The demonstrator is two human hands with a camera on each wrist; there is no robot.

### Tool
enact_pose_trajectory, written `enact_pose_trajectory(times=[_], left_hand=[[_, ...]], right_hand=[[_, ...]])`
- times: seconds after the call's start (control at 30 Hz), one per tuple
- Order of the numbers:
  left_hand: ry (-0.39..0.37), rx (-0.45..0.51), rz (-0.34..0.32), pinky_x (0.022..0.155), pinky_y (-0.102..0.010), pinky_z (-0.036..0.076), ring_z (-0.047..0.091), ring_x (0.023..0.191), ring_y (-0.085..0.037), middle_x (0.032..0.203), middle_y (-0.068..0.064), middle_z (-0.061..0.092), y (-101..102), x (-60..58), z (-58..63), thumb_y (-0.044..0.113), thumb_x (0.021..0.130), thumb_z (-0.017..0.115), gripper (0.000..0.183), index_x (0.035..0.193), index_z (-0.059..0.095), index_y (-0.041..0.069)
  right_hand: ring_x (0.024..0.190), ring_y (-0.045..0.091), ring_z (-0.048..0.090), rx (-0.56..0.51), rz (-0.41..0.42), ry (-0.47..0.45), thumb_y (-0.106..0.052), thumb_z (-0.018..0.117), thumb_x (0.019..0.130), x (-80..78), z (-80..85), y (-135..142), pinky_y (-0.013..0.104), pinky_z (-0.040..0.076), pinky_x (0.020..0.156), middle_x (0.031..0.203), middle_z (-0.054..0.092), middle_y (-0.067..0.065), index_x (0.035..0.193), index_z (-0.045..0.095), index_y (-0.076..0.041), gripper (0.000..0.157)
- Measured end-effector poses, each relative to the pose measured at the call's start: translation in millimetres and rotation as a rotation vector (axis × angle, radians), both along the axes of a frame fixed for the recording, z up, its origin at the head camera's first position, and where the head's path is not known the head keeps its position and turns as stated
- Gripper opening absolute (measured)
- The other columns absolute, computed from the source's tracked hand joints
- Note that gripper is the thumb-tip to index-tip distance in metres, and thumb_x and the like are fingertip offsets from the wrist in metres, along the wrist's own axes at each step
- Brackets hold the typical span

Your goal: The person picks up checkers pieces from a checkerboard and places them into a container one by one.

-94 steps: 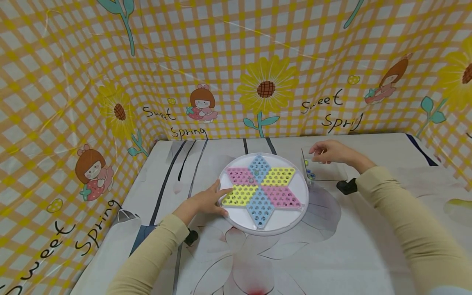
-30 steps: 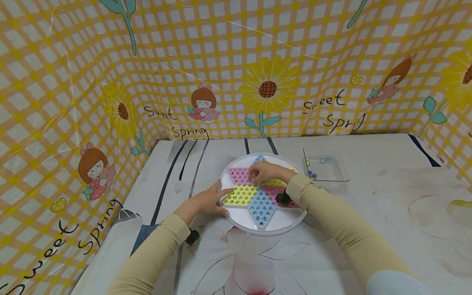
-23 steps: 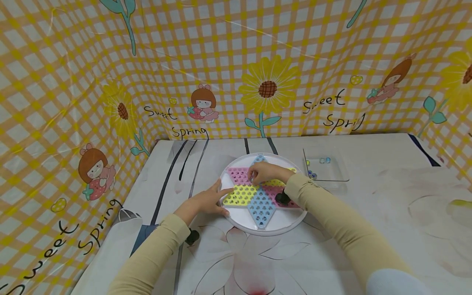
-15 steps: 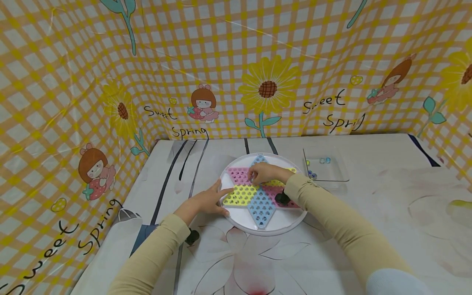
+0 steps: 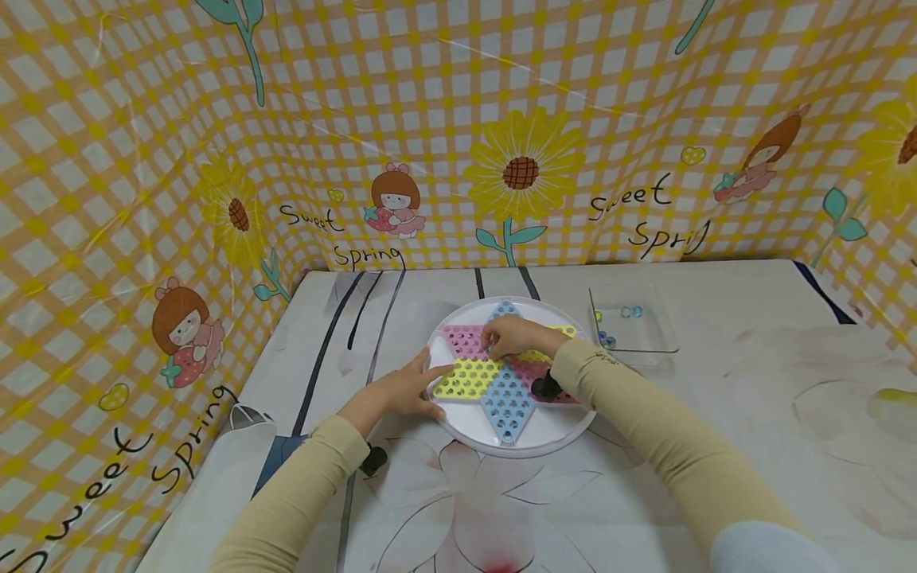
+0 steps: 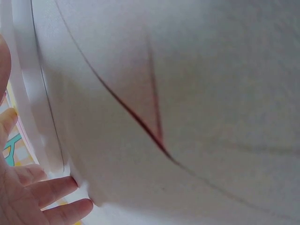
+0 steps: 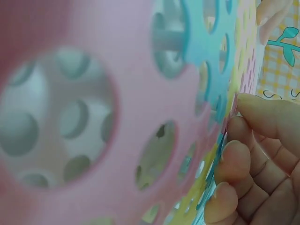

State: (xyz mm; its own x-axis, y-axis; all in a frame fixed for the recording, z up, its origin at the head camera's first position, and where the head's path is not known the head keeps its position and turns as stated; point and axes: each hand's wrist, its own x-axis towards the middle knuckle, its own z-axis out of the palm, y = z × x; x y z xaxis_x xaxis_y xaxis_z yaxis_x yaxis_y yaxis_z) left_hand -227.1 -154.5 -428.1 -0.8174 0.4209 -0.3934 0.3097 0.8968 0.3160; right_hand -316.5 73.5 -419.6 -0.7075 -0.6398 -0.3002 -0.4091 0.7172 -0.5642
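A round white Chinese checkers board (image 5: pixel 458 426) with a pink, yellow and light blue star of holes lies on the table. My left hand (image 5: pixel 404 388) rests on its left rim with straight, spread fingers; the left wrist view catches several of those fingers (image 6: pixel 51 190) at its edge. Over the far part of the star, my right hand (image 5: pixel 519 334) curls its fingers down, thumb and forefinger pinching a small glassy marble (image 5: pixel 491 347), mostly hidden by the fingers. Up close in the right wrist view, the right fingertips (image 7: pixel 234 157) touch the perforated surface.
A clear square box (image 5: pixel 655 334) holding several marbles (image 5: pixel 637 311) stands right of the board. Behind the table hangs a yellow checked cloth (image 5: pixel 430 95) with sunflowers. A dark blue item (image 5: pixel 275 461) lies at the table's left edge.
About three seconds ago my right hand was over the clear box; it has since moved left onto the board. Over the last second it has barely moved. The left hand stays in place.
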Motion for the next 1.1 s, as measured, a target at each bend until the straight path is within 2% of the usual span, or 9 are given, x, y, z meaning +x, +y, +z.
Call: enact_pose_trajectory(times=[0.17, 0.37, 0.57, 0.83, 1.1], left_hand=[[-0.005, 0.01, 0.001, 0.099, -0.054, 0.034, 0.031, 0.129, -0.045, 0.152, -0.021, 0.001, 0, 0.2, -0.2, 0.05, 0.076, 0.066, 0.079, 0.143, 0.029, 0.034], [0.01, -0.003, -0.027, 0.098, -0.051, 0.037, 0.039, 0.125, -0.04, 0.152, -0.022, 0.002, -1, -0.9, -2.0, 0.05, 0.076, 0.065, 0.079, 0.144, 0.028, 0.031], [0.008, 0.005, -0.03, 0.098, -0.049, 0.038, 0.045, 0.12, -0.036, 0.152, -0.022, 0.0, -2, -2.6, -4.0, 0.05, 0.076, 0.066, 0.079, 0.144, 0.028, 0.032], [0.008, 0.001, -0.025, 0.098, -0.051, 0.037, 0.037, 0.126, -0.042, 0.152, -0.022, 0.0, -1, -2.3, -3.0, 0.05, 0.077, 0.066, 0.079, 0.144, 0.027, 0.032], [0.001, -0.008, -0.024, 0.099, -0.051, 0.036, 0.035, 0.127, -0.042, 0.152, -0.021, 0.0, 0, -1.2, -0.9, 0.049, 0.078, 0.065, 0.078, 0.144, 0.027, 0.033]], right_hand=[[0.061, 0.013, 0.05, -0.023, -0.013, -0.033, -0.005, 0.063, 0.082, -0.3, 1.4, 1, 0.02, 0.043, 0.053, 0.076, 0.056, 0.005, 0.093, 0.061, -0.005, 0.011], [0.06, 0.014, 0.054, -0.064, 0.013, -0.037, -0.004, 0.061, 0.082, -1.1, 6.1, 4, 0.02, 0.045, 0.053, 0.075, 0.059, 0.005, 0.096, 0.061, -0.002, 0.014], [0.062, 0.019, 0.06, -0.118, 0.029, -0.045, -0.005, 0.061, 0.082, -2.8, 9.7, 11, 0.027, 0.052, 0.059, 0.074, 0.06, 0.006, 0.098, 0.061, -0.001, 0.017], [0.061, 0.02, 0.059, -0.13, 0.046, -0.013, -0.008, 0.062, 0.082, -4.2, 17.9, 18, 0.029, 0.05, 0.058, 0.074, 0.062, 0.004, 0.098, 0.062, -0.001, 0.017], [0.061, 0.023, 0.06, -0.125, 0.055, 0.023, -0.008, 0.061, 0.083, -4.1, 25.6, 24, 0.031, 0.051, 0.059, 0.074, 0.063, 0.004, 0.101, 0.062, -0.001, 0.019]])
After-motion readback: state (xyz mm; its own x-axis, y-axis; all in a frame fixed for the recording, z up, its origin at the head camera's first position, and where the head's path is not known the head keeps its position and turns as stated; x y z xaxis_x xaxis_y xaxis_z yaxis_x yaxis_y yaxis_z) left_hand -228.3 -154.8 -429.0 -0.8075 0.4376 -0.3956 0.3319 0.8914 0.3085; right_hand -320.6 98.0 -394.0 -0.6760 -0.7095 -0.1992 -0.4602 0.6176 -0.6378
